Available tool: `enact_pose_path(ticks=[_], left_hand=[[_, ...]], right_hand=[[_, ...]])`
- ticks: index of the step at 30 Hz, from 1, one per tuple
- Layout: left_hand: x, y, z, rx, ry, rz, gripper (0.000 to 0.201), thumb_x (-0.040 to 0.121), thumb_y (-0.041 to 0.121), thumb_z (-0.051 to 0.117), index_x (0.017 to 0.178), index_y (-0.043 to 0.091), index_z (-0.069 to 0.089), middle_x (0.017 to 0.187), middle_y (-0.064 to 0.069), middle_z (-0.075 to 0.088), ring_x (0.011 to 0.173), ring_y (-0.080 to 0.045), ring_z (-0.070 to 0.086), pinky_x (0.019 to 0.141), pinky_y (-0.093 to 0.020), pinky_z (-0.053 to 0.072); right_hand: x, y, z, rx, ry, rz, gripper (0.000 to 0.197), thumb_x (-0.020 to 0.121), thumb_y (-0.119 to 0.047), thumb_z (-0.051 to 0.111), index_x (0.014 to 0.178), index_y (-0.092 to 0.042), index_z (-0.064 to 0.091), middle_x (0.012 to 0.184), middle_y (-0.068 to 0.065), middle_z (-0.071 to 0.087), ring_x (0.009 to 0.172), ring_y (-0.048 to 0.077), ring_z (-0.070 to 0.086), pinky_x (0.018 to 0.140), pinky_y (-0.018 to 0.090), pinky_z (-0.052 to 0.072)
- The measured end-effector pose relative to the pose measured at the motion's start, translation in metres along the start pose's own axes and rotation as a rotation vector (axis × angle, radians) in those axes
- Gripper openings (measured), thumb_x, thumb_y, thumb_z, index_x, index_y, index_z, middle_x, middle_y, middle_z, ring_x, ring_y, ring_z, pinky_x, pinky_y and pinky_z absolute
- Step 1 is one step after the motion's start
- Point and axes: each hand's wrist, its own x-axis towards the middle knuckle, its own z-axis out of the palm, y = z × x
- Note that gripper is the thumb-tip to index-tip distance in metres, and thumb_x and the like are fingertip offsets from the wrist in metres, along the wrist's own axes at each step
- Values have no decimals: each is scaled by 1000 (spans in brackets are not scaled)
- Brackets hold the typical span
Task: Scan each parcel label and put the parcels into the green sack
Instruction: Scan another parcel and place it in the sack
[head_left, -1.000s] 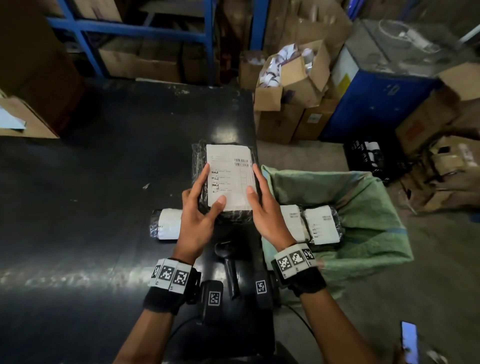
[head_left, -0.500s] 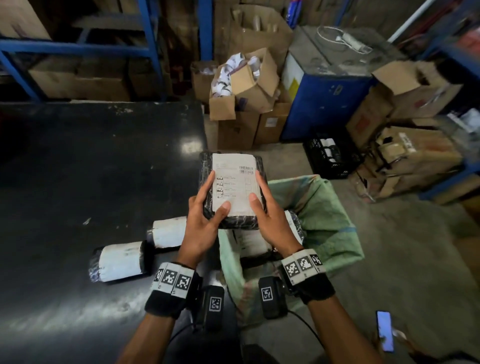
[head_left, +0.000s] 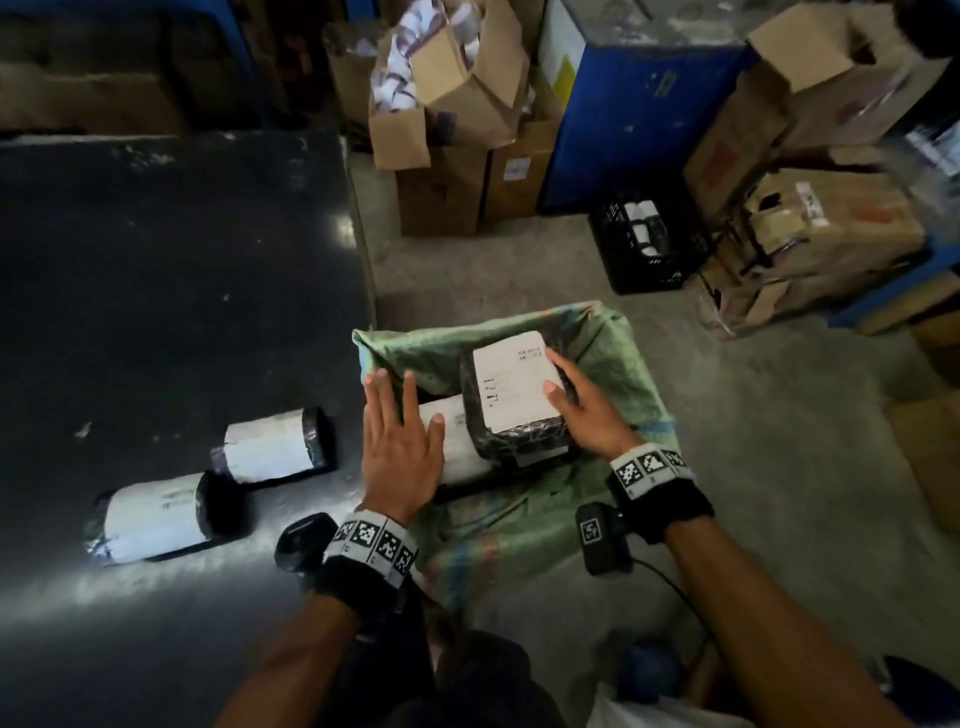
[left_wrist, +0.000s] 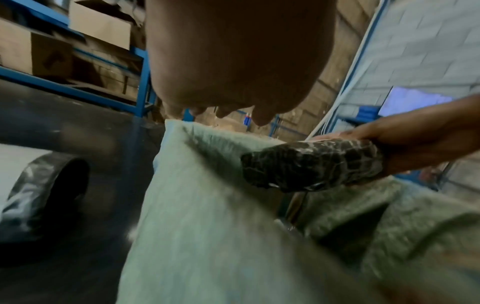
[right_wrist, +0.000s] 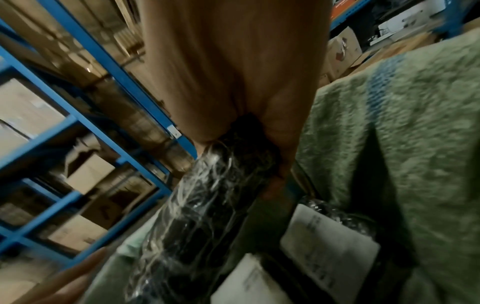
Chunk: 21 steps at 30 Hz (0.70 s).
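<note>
Two wrapped rolls (head_left: 218, 483) on table (head_left: 156, 270), black crate (head_left: 649, 244) beyond

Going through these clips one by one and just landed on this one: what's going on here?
A person is loading parcels into a green sack beside a dark table. The right hand grips a flat black-wrapped parcel, label up, over the sack's mouth, above parcels already inside. The left hand is open, fingers spread, holding nothing, near the sack's edge. Two rolled parcels lie on the table, not yet bagged, and a scanner lies near the left wrist.
</note>
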Motion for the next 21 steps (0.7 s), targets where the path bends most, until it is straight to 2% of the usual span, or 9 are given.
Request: enact_pose_path(ticks=[3, 5, 9, 11, 14, 17, 21], left_hand=[[-10, -9, 20, 92, -6, -40, 70, 102, 39, 33, 159, -3, 26, 167, -28, 14, 156, -43, 11, 124, -54, 23], [-13, -14, 25, 127, -13, -43, 70, 102, 34, 37, 159, -4, 23, 169, -27, 8, 158, -41, 6, 127, -53, 21], [-15, -20, 25, 93, -43, -76, 72, 102, 33, 31, 160, -6, 13, 168, -32, -2, 158, -44, -6, 131, -47, 2], [-17, -26, 24, 90, -49, -81, 73, 101, 32, 29, 160, -8, 11, 167, -32, 1, 157, -45, -2, 130, -51, 7], [-23, -34, 22, 98, -40, -58, 72, 100, 25, 35, 160, -6, 10, 169, -28, 1, 158, -42, -1, 129, -52, 12], [-24, -33, 18, 101, -25, -63, 74, 100, 21, 39, 162, -2, 7, 170, -23, -2, 159, -37, -3, 129, -50, 14], [-23, -27, 15, 117, -39, -62, 74, 97, 18, 38, 162, -2, 8, 171, -22, -1, 160, -35, 0, 129, -50, 17]], right_hand=[[8, 26, -12, -115, -74, 50, 52, 102, -24, 49, 152, -19, 35, 155, 6, 39, 143, 23, 37, 118, 44, 32], [13, 37, -16, -210, -109, 100, 52, 102, -24, 50, 152, -18, 35, 155, 9, 39, 141, 27, 39, 116, 42, 34], [29, 51, -15, -349, -139, 170, 52, 101, -23, 51, 151, -17, 36, 151, 12, 45, 135, 32, 47, 107, 35, 38], [39, 57, -11, -381, -152, 221, 53, 101, -23, 51, 151, -18, 35, 151, 13, 44, 134, 34, 47, 105, 33, 39], [49, 67, -4, -394, -160, 282, 53, 101, -24, 50, 151, -22, 33, 151, 13, 45, 131, 36, 49, 104, 35, 41], [54, 73, -2, -382, -153, 268, 53, 101, -22, 50, 151, -24, 33, 148, 13, 47, 128, 37, 52, 102, 37, 43], [62, 77, 1, -305, -98, 194, 54, 99, -12, 51, 150, -20, 36, 151, 13, 44, 135, 34, 46, 106, 34, 38]])
